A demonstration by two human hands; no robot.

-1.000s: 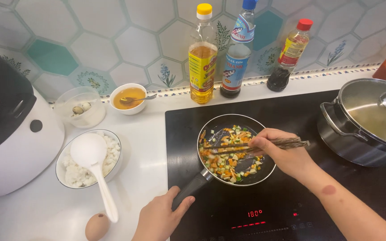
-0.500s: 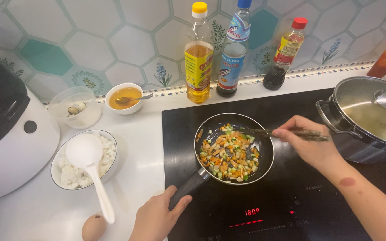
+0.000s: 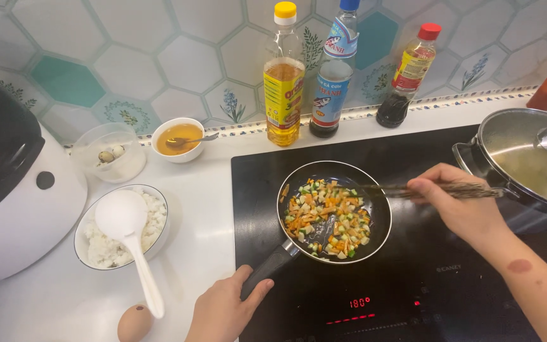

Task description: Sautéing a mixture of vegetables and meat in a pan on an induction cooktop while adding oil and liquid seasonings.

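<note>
Two hands at the stir: your left hand [image 3: 226,310], low centre, has its fingers wrapped on the handle of the pan [image 3: 333,211] mid-frame, your right hand [image 3: 460,206] pinches chopsticks [image 3: 413,189] over the diced vegetables [image 3: 325,218], so I'd judge steady turning comes next.

White counter [image 3: 197,209]; black cooktop [image 3: 451,297] inset; rice bowl [image 3: 99,247], egg [image 3: 134,323] on counter.

Hands on frying pan [image 3: 333,212] handle and chopsticks [image 3: 432,189] over diced vegetables [image 3: 325,218]

Head view, steeply down, close over cooktop [image 3: 413,297]
</note>
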